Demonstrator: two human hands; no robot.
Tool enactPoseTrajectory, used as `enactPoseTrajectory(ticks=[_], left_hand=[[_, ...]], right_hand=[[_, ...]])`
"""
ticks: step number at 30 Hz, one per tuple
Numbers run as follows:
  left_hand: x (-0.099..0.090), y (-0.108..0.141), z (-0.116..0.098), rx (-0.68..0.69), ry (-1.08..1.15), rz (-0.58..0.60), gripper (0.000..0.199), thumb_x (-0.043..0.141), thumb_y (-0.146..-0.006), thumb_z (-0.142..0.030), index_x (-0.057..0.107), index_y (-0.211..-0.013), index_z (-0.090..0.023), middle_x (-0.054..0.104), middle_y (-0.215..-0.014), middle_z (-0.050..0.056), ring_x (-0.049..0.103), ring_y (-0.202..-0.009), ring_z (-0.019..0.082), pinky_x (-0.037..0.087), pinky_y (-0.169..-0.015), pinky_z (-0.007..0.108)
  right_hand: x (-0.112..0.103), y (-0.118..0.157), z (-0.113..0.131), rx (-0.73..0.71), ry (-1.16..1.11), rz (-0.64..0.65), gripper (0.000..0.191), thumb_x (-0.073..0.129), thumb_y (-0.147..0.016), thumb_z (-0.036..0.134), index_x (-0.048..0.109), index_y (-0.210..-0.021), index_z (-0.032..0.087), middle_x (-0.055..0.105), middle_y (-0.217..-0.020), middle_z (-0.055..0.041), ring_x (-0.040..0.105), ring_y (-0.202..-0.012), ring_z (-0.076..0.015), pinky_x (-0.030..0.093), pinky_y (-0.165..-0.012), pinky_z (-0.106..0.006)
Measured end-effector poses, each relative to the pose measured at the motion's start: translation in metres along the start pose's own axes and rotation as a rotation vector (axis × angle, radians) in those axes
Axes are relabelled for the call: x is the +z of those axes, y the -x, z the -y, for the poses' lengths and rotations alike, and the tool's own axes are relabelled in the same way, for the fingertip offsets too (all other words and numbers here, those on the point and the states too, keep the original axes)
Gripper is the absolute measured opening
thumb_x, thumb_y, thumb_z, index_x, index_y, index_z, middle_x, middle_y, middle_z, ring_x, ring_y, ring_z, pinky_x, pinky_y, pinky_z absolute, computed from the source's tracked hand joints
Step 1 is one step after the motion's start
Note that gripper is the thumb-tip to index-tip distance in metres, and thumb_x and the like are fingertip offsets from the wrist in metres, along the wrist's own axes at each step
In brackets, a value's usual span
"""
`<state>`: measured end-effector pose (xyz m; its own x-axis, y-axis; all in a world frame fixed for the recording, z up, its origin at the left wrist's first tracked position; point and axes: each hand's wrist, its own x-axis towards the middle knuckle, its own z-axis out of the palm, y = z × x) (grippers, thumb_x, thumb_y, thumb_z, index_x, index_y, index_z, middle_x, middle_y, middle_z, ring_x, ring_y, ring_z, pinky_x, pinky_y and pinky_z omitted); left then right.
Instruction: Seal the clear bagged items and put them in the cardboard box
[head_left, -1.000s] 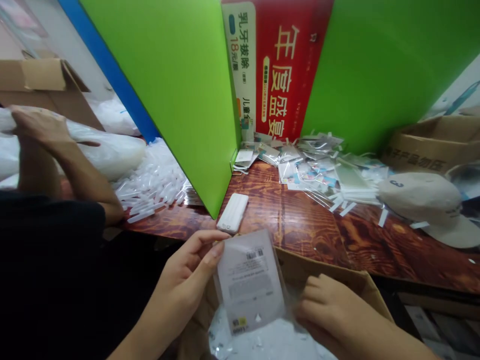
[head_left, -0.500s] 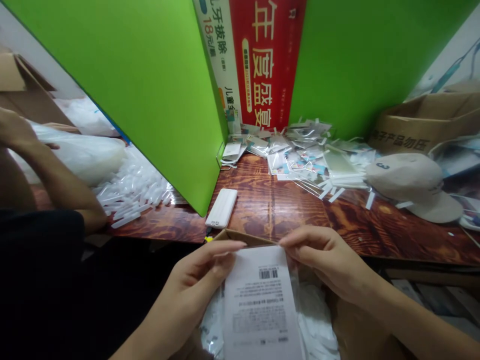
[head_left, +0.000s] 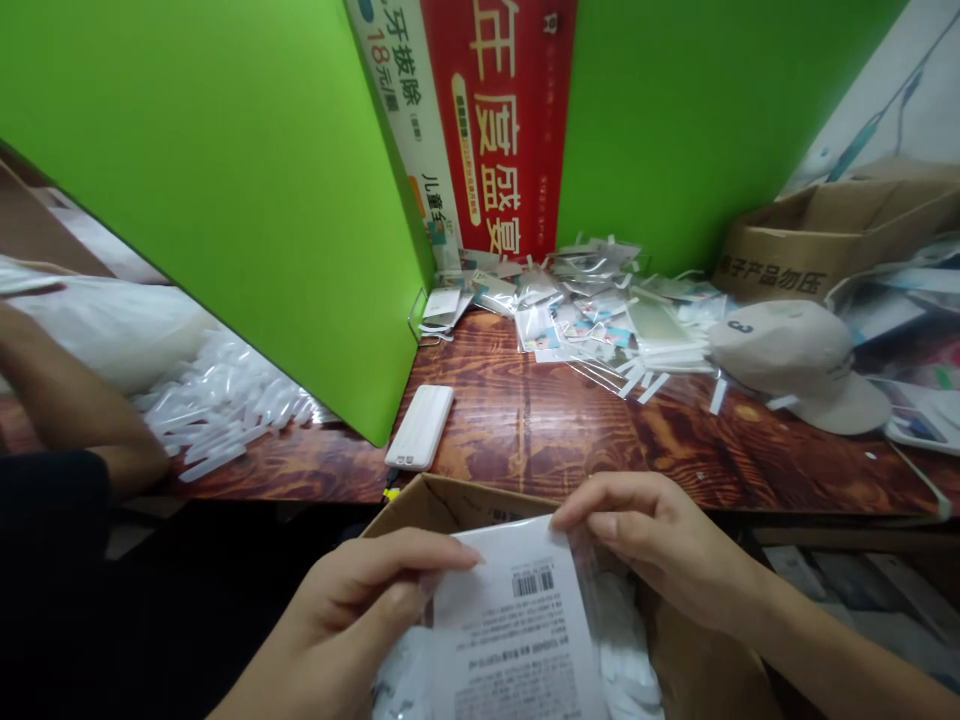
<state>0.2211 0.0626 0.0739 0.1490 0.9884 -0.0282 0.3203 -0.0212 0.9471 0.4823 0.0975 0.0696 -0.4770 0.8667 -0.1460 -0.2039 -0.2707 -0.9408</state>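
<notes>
My left hand (head_left: 360, 610) and my right hand (head_left: 660, 545) both pinch the top edge of a clear plastic packet (head_left: 517, 640) with a white printed card and a barcode inside. I hold it over an open cardboard box (head_left: 427, 500) full of similar clear packets, just below the near edge of the wooden table (head_left: 570, 430). My left thumb and fingers grip the packet's top left corner. My right fingers grip its top right corner.
A white power bank (head_left: 420, 427) lies near the table's edge beside a green divider (head_left: 247, 190). Clear packets (head_left: 592, 310) are heaped at the back, a beige cap (head_left: 795, 360) and a cardboard box (head_left: 817, 245) at right. A co-worker's arm (head_left: 75, 410) rests by white tubes (head_left: 217, 410).
My right hand came up from the box to pinch the packet's top right corner. The packet sank lower in view and the camera tilted; the co-worker's arm slid left.
</notes>
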Motion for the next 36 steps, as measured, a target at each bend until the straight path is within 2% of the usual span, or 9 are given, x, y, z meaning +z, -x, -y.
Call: enactPoseTrajectory(ticks=[5, 8, 11, 13, 18, 22, 26, 31, 36], left_hand=[[0.003, 0.004, -0.001, 0.011, -0.078, -0.002, 0.017, 0.064, -0.083, -0.030, 0.081, -0.086, -0.033, 0.078, -0.090, 0.002, 0.072, -0.083, 0.020, 0.058, -0.073, 0.023], [0.010, 0.004, -0.006, -0.171, 0.234, 0.038, 0.026, 0.063, -0.085, -0.034, 0.075, -0.108, -0.033, 0.076, -0.101, 0.004, 0.071, -0.089, 0.022, 0.058, -0.074, 0.027], [0.020, 0.003, -0.012, -0.260, 0.670, 0.099, 0.070, 0.067, -0.082, -0.037, 0.038, -0.146, -0.041, 0.074, -0.108, 0.005, 0.072, -0.090, 0.024, 0.059, -0.077, 0.036], [0.026, 0.003, -0.013, -0.235, 0.768, 0.205, 0.098, 0.073, -0.081, -0.037, 0.006, -0.152, -0.044, 0.072, -0.109, 0.006, 0.072, -0.092, 0.025, 0.058, -0.080, 0.040], [0.036, 0.008, -0.004, -0.145, 0.629, 0.330, 0.107, 0.066, -0.090, -0.039, -0.025, -0.147, -0.042, 0.072, -0.093, 0.002, 0.071, -0.080, 0.020, 0.058, -0.075, 0.038], [0.040, 0.012, -0.008, 0.002, 0.212, 0.311, 0.092, 0.054, -0.095, -0.034, -0.020, -0.150, -0.035, 0.067, -0.079, -0.003, 0.060, -0.062, 0.012, 0.049, -0.056, 0.018], [0.043, 0.012, -0.025, 0.206, -0.233, 0.330, 0.086, 0.047, -0.093, -0.019, -0.012, -0.154, -0.028, 0.063, -0.068, -0.007, 0.053, -0.054, 0.010, 0.044, -0.050, 0.016], [0.045, 0.014, -0.038, 0.362, -0.197, 0.441, 0.087, 0.052, -0.092, -0.016, -0.007, -0.155, -0.031, 0.074, -0.094, -0.001, 0.070, -0.076, 0.014, 0.057, -0.069, 0.021], [0.036, 0.013, -0.034, 0.462, 0.019, 0.321, 0.061, 0.040, -0.100, -0.046, 0.011, -0.154, -0.040, 0.068, -0.125, 0.005, 0.070, -0.104, 0.020, 0.059, -0.088, 0.032]], right_hand=[[0.003, 0.005, 0.009, -0.038, 0.120, -0.016, 0.014, 0.072, -0.072, 0.014, 0.069, -0.085, 0.018, 0.069, -0.080, 0.0012, 0.063, -0.073, -0.0090, 0.050, -0.066, -0.018], [-0.001, 0.009, 0.011, -0.080, 0.122, 0.006, 0.018, 0.070, -0.075, 0.014, 0.070, -0.092, 0.018, 0.070, -0.083, -0.0003, 0.066, -0.077, -0.0105, 0.052, -0.069, -0.020], [-0.005, 0.013, 0.011, -0.120, 0.098, -0.019, 0.017, 0.067, -0.081, 0.018, 0.071, -0.098, 0.020, 0.073, -0.092, -0.0029, 0.069, -0.084, -0.0131, 0.056, -0.077, -0.025], [-0.005, 0.016, 0.011, -0.150, 0.085, -0.036, 0.015, 0.064, -0.085, 0.021, 0.070, -0.100, 0.020, 0.074, -0.097, -0.0036, 0.070, -0.088, -0.0139, 0.057, -0.080, -0.026], [0.001, 0.017, 0.004, -0.346, 0.411, -0.146, 0.019, 0.062, -0.088, 0.022, 0.064, -0.107, 0.024, 0.071, -0.101, -0.0033, 0.068, -0.092, -0.0151, 0.057, -0.080, -0.028], [0.007, 0.011, 0.005, -0.552, 0.798, -0.234, 0.041, 0.068, -0.085, 0.024, 0.054, -0.123, 0.027, 0.063, -0.116, -0.0046, 0.060, -0.106, -0.0185, 0.051, -0.092, -0.035], [0.018, 0.003, 0.020, -0.463, 0.775, -0.050, 0.048, 0.064, -0.084, 0.021, 0.047, -0.129, 0.023, 0.064, -0.100, -0.0028, 0.062, -0.093, -0.0168, 0.050, -0.082, -0.031], [0.008, 0.017, 0.043, -0.249, 0.435, 0.207, 0.034, 0.062, -0.084, 0.019, 0.055, -0.117, 0.021, 0.058, -0.076, 0.0033, 0.053, -0.061, -0.0084, 0.040, -0.052, -0.018], [-0.044, 0.060, 0.039, -0.368, -0.200, -0.072, 0.034, 0.074, -0.080, 0.043, 0.066, -0.111, 0.030, 0.052, -0.060, 0.0086, 0.040, -0.038, -0.0015, 0.031, -0.037, -0.011]])
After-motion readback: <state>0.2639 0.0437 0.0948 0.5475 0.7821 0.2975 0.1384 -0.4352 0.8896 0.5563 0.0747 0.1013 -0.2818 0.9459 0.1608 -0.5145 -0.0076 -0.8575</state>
